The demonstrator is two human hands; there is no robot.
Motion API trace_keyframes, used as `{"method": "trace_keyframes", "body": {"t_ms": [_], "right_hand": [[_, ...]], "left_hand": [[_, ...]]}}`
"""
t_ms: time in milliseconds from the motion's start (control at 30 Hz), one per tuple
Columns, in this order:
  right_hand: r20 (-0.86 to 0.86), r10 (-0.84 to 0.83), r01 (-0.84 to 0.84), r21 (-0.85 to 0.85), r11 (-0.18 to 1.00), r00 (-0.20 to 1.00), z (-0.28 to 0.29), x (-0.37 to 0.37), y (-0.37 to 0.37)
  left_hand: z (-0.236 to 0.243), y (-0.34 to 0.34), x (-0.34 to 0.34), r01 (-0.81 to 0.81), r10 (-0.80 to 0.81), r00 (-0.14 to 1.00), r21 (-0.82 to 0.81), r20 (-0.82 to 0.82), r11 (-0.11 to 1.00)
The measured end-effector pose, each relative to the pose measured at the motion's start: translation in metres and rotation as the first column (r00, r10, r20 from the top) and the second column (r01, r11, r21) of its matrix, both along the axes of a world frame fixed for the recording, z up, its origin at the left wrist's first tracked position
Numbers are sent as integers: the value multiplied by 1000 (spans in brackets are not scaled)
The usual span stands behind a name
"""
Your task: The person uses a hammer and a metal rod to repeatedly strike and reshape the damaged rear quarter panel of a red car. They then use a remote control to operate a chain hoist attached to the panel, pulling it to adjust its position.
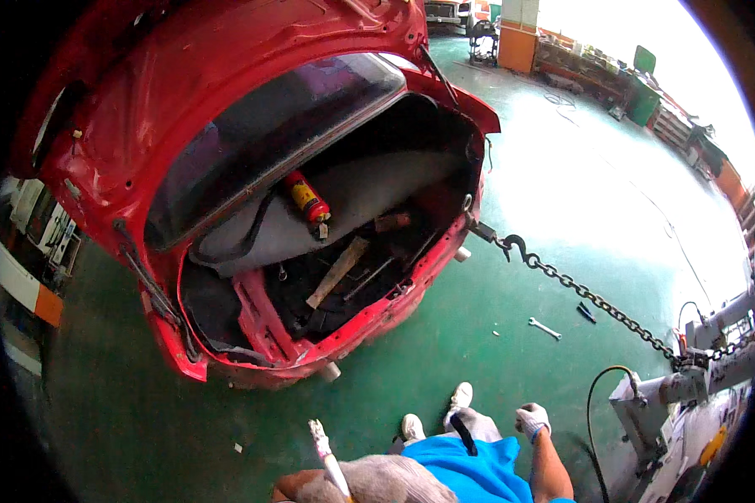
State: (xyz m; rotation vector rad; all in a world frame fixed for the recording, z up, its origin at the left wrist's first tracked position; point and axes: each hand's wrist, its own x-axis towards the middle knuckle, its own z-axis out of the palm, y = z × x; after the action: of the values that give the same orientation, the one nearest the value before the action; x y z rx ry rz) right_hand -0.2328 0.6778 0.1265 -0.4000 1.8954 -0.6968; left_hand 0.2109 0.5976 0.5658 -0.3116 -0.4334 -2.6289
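Note:
Low in the view, my left hand (382, 482) in a grey knit glove lies bent across my front, its fingers not distinguishable. A white cigarette (331, 469) with an ashy tip crosses in front of that glove; what holds it is not visible. My right hand (531, 419), in a whitish glove, hangs beside my blue top (470, 465), its fingers curled into a fist with nothing showing in it. Ahead of me stands a red car (377, 323) with its trunk lid (252, 50) raised. Inside the trunk are a red fire extinguisher (307, 199) and a wooden piece (337, 272).
A chain (596, 299) with a hook (516, 249) runs taut from the car's rear edge to a grey metal frame (663, 390) at right. On the green floor lie a wrench (544, 328) and a dark-handled tool (586, 313). Shelving (671, 126) lines the far right.

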Motion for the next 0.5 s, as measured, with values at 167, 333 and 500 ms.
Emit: {"method": "trace_keyframes", "body": {"t_ms": [167,333,500], "right_hand": [[-95,45,-36,92,995,994,-18,-40,60],[-139,53,-21,222,975,989,-11,-27,92],[-128,159,-121,261,958,979,-30,-6,77]], "left_hand": [[17,6,-52,-667,567,744,-347,-354,659],[27,18,-97,-883,853,468,-145,-231,446],[11,-9,-111,-734,612,675,-294,-411,612]]}}
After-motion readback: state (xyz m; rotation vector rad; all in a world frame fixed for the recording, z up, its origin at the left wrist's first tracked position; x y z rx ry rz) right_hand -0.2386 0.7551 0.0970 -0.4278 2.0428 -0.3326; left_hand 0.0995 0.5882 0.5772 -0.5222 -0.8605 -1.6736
